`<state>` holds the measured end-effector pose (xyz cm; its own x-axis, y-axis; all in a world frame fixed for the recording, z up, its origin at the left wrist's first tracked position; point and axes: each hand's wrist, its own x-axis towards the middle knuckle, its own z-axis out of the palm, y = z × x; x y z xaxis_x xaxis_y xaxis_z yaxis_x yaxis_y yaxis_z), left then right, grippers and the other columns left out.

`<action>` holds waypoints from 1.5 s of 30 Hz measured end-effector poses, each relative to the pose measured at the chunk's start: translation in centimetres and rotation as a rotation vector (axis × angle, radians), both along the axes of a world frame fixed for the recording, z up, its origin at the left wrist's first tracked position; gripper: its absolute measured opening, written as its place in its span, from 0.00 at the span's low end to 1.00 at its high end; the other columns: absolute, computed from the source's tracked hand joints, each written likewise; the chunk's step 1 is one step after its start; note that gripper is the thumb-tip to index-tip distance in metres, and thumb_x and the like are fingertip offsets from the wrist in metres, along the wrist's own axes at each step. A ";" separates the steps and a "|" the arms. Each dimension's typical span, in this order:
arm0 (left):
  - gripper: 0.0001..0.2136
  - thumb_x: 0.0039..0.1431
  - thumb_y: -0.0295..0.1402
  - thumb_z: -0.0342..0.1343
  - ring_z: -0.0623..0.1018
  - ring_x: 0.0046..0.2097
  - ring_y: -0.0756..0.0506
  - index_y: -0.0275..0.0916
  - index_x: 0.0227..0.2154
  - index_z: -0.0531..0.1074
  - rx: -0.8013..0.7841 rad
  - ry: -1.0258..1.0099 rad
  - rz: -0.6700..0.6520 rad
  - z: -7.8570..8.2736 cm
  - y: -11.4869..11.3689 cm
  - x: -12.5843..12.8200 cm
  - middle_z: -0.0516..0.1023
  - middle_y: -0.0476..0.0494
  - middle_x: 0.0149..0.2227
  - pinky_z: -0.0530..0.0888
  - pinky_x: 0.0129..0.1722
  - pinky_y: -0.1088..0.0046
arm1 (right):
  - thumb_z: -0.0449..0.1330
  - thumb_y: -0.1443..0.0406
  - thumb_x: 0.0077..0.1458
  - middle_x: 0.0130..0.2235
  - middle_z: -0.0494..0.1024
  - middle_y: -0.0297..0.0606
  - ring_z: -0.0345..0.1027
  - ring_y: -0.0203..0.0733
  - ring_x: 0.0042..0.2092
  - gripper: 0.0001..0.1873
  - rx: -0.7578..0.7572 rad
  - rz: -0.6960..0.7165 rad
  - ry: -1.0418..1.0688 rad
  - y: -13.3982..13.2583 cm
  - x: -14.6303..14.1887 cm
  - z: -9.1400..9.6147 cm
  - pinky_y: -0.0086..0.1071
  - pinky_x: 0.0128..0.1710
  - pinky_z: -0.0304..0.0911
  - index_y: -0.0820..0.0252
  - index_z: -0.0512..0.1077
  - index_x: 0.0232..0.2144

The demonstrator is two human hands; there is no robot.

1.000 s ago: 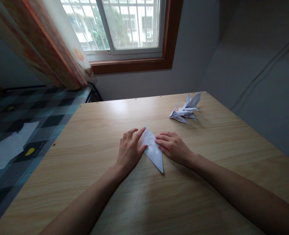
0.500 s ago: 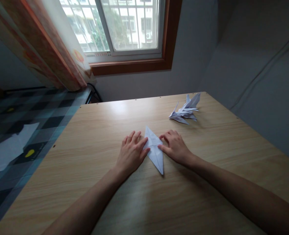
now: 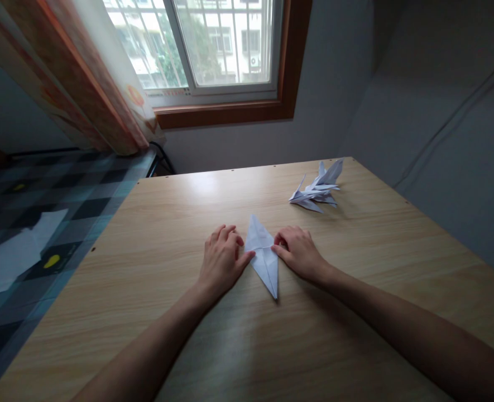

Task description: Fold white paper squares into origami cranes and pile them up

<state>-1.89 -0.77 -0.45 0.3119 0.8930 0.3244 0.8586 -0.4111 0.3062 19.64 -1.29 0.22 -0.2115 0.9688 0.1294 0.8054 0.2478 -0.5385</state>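
Observation:
A white folded paper (image 3: 264,255), a long diamond with its sharp tip toward me, lies flat on the wooden table (image 3: 180,223). My left hand (image 3: 220,261) rests on the table at the paper's left edge, fingers curled, with thumb and forefinger tips against that edge. My right hand (image 3: 299,254) sits at the paper's right corner, its fingers bent in and pinched with the thumb on the corner. Both forearms reach in from the bottom of the view.
A folded white paper bird (image 3: 317,191) stands at the table's far right. A grey wall (image 3: 439,139) runs along the right side. Left of the table lies a checked bedcover (image 3: 41,201) with white sheets (image 3: 14,251) on it. A window and curtain (image 3: 104,84) are behind.
Both hands have slid off the top of the paper toward its side edges. Their fingers, flat a second ago, have curled in. The paper has stayed in place.

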 end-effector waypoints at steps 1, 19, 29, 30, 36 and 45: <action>0.09 0.55 0.39 0.62 0.65 0.60 0.32 0.39 0.32 0.72 -0.018 -0.011 -0.004 0.1 0.0 0.0 0.72 0.34 0.54 0.64 0.57 0.46 | 0.62 0.66 0.57 0.35 0.76 0.37 0.66 0.46 0.41 0.04 0.005 0.013 -0.002 -0.1 0.0 -0.1 0.38 0.42 0.51 0.58 0.72 0.30; 0.05 0.57 0.34 0.59 0.77 0.34 0.46 0.39 0.29 0.72 -0.042 -0.604 -0.117 0.7 -0.3 0.2 0.78 0.48 0.30 0.74 0.36 0.69 | 0.61 0.61 0.55 0.30 0.77 0.34 0.68 0.39 0.32 0.08 -0.187 0.217 0.768 0.9 0.9 -1.1 0.33 0.34 0.65 0.60 0.76 0.31; 0.07 0.56 0.30 0.62 0.77 0.35 0.47 0.42 0.39 0.74 0.343 -0.699 -0.274 1.2 -1.6 0.6 0.79 0.47 0.32 0.75 0.37 0.67 | 0.63 0.66 0.54 0.32 0.78 0.36 0.73 0.40 0.33 0.02 0.440 0.128 0.718 -1.1 0.8 2.2 0.33 0.32 0.69 0.55 0.76 0.31; 0.09 0.57 0.30 0.61 0.77 0.36 0.46 0.42 0.41 0.73 0.356 -0.674 -0.266 1.2 -1.7 0.6 0.79 0.46 0.34 0.76 0.38 0.67 | 0.63 0.66 0.55 0.34 0.79 0.37 0.73 0.41 0.35 0.03 0.497 0.145 0.678 -1.2 0.9 2.2 0.34 0.35 0.70 0.54 0.77 0.31; 0.06 0.61 0.29 0.52 0.75 0.44 0.44 0.41 0.38 0.73 0.331 -0.417 -0.133 1.0 -1.0 0.2 0.76 0.43 0.41 0.74 0.45 0.63 | 0.57 0.67 0.60 0.37 0.79 0.39 0.74 0.41 0.39 0.09 0.446 0.267 0.387 0.2 1.9 -0.5 0.36 0.39 0.70 0.53 0.79 0.34; 0.11 0.62 0.35 0.53 0.72 0.54 0.39 0.42 0.45 0.75 0.213 0.007 -0.364 1.0 -1.0 0.0 0.78 0.42 0.50 0.68 0.53 0.58 | 0.56 0.76 0.54 0.40 0.80 0.41 0.71 0.45 0.44 0.15 0.297 0.341 0.126 0.8 2.6 -1.4 0.40 0.48 0.66 0.57 0.80 0.34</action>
<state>-1.84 -1.78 0.53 0.5979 0.6372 0.4863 0.6472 -0.7417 0.1762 22.27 -0.49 -1.23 -0.4759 0.7642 0.4354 0.5841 0.6447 -0.4932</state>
